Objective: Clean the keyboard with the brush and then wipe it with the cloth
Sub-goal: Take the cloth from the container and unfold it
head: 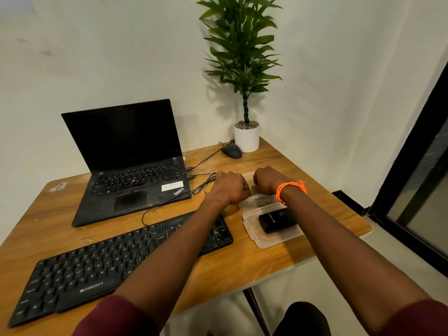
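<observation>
Two maroon sleeves (114, 316) reached over one keyboard (116, 260).
Left hand (230, 189) and right hand (269, 180) were clenched over two clear containers (254, 202); grasped contents possibly hidden. One laptop (131, 163), one mouse (231, 151).

Your forearms are bare, with dark maroon sleeves (114, 316) pushed up near the elbows on both sides. On your right wrist you wear a bright orange braided cord bracelet (289, 189), wound in a couple of loops with a knotted tail.
</observation>
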